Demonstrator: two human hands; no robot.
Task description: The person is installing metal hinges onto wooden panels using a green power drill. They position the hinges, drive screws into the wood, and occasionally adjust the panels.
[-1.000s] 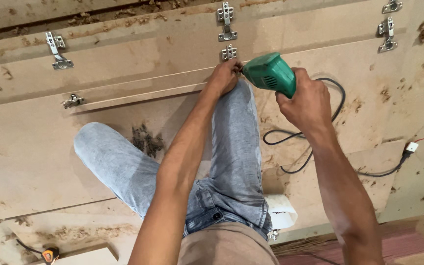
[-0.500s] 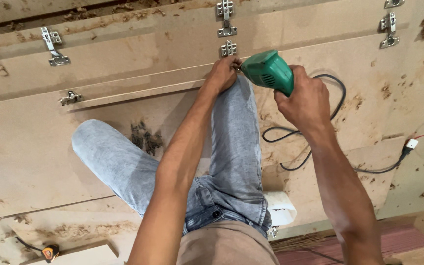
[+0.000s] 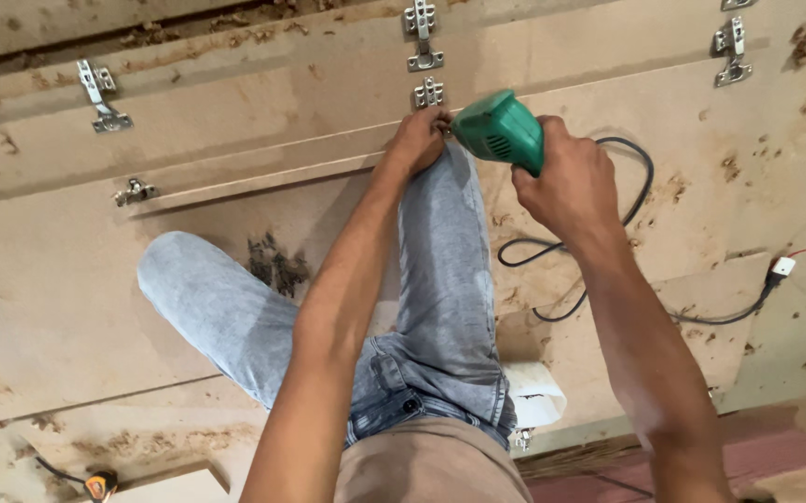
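Here the green electric drill (image 3: 499, 133) sits near the top middle of the view, with its tip pointing left at a small metal hinge (image 3: 428, 94) on a big brown wooden board (image 3: 235, 121). The right hand (image 3: 566, 182) is wrapped tight around the drill's handle, likely so the tool stays steady. The left hand (image 3: 415, 142) is closed in a pinch right at the drill's tip, beside the hinge, probably to keep a little part from slipping. What it pinches is too small to see.

The person sits on the boards, with legs in light blue jeans (image 3: 440, 279) stretched out under both arms. One knee lies just below the left hand, so the arm has to reach over it.

A black cord (image 3: 641, 186) loops from the drill across the wood to a white plug (image 3: 780, 267) on the right. More silver hinges (image 3: 97, 93) are fixed along the boards, well apart, at the far left and the top right. A small orange thing (image 3: 100, 484) lies at the bottom left corner.
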